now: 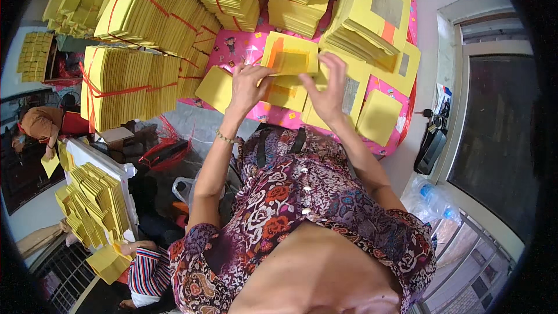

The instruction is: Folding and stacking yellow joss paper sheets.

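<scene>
My left hand (249,86) pinches the near left edge of a yellow paper piece (297,49), which stands partly raised and bears an orange strip. Under it lies another yellow sheet (289,96). Slightly blurred, my right hand (329,88) is at the piece's right side, thumb and fingers apart and nothing visible in its grasp. Beneath that hand a flat yellow sheet with a grey patch (351,94) rests on the table. One yellow piece (216,88) lies left of my left hand, and a folded yellow piece (379,117) lies to the right.
Tall yellow bundles (131,90) tied with red string line the left and back of the pink table (232,52). A loose yellow stack (363,17) stands back right. At lower left, co-workers handle yellow papers around a white table (125,180). A window (494,139) is at right.
</scene>
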A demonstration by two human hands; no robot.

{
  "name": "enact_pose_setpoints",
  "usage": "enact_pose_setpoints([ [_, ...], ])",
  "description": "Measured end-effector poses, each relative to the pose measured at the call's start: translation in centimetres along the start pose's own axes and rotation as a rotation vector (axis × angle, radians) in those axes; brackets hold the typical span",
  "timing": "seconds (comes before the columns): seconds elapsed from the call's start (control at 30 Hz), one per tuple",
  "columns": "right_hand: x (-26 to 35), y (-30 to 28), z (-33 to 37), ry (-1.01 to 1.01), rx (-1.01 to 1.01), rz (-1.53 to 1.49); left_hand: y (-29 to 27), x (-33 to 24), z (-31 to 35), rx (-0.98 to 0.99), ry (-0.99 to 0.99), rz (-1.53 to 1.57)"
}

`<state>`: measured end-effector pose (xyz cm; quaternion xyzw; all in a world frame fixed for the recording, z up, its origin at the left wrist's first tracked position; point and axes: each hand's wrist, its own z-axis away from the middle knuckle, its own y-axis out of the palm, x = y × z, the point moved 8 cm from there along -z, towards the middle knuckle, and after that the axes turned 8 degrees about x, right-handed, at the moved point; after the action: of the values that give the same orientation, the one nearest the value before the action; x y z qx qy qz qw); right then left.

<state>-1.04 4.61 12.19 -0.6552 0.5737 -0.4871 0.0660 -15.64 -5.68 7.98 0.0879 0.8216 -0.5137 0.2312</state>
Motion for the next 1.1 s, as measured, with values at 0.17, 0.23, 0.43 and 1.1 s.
enact_pose_setpoints([
  [0.17, -6.6, 2.6, 2.3, 0.478, -0.002, -0.622, -0.9, 0.1, 0.4, 0.012, -0.354, 0.512],
  [0.23, -6.9, 3.8, 2.7, 0.559, 0.072, -0.782, -0.3, -0.8, 0.9, -0.024, -0.313, 1.027],
  [0.43, -3.0, 7.4, 2.9, 0.546, 0.483, -1.71, 1.3, -4.1, 2.5, 0.071, -0.452, 1.572],
  [1.1, 0.2, 3.9, 2.2, 0.426, 0.391, -1.148, -0.9, -5.0, 2.7, -0.118, -0.322, 1.211],
])
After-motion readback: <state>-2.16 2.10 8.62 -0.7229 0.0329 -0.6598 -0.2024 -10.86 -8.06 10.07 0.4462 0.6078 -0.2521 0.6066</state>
